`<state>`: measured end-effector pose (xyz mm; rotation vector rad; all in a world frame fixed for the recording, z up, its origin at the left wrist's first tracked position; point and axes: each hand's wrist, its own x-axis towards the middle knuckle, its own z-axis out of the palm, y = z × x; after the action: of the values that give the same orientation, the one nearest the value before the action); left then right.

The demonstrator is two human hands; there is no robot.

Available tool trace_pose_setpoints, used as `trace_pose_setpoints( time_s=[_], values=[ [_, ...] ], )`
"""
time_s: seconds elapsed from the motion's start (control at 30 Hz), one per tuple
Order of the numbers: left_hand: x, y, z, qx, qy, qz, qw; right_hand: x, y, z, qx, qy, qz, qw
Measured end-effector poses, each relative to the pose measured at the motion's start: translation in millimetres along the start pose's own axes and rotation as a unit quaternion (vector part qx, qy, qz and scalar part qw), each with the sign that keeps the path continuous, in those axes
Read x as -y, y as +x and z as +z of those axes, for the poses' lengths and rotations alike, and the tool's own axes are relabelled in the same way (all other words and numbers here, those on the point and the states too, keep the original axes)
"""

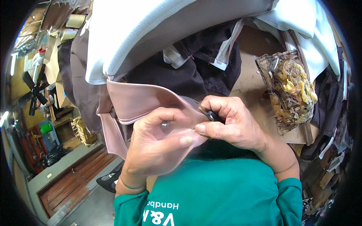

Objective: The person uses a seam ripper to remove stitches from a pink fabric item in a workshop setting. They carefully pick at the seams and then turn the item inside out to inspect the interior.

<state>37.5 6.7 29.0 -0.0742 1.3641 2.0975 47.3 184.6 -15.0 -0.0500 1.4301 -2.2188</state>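
A pink leather-like panel (141,100) with a stitched or zipped edge is bent between my hands, close to my body. My left hand (149,141) is closed on its near part, thumb on top, with a ring on one finger. At the panel's edge, my right hand (235,124) pinches with thumb and fingertips. Small black snips (212,116) lie in the same right hand, their thin blade pointing up and left; most of the handle is hidden by the fingers. The pink panel joins a larger white and brown piece (151,34) beyond it.
Dark brown lining cloth (169,75) with white tabs lies behind the panel. To the right, a worn pad (290,90) covered with thread scraps and yellow residue rests on the tan tabletop (249,83). A black fan (33,90) and wooden shutters (71,180) stand at left.
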Motion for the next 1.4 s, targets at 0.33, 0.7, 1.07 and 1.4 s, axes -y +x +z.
trace_pose_setpoints(
  time_s=[0.33, 0.7, 1.07, 1.4],
  values=[
    [-5.6, 1.0, 8.3, -0.049, 0.181, -0.068, 0.980, -8.1, -24.1, -10.6, -0.122, -0.314, -0.165, 0.927],
    [-2.1, 1.9, 12.4, -0.037, 0.262, -0.048, 0.963, -0.9, -33.9, -10.8, -0.072, -0.659, -0.263, 0.701],
    [-1.3, 7.3, 3.0, 0.044, 0.434, 0.022, 0.900, 0.2, -35.1, -14.1, -0.033, -0.666, -0.255, 0.701],
    [-0.7, 7.0, 2.8, 0.068, 0.467, 0.023, 0.882, 9.0, -31.9, -19.6, 0.011, -0.627, -0.237, 0.742]
  ],
)
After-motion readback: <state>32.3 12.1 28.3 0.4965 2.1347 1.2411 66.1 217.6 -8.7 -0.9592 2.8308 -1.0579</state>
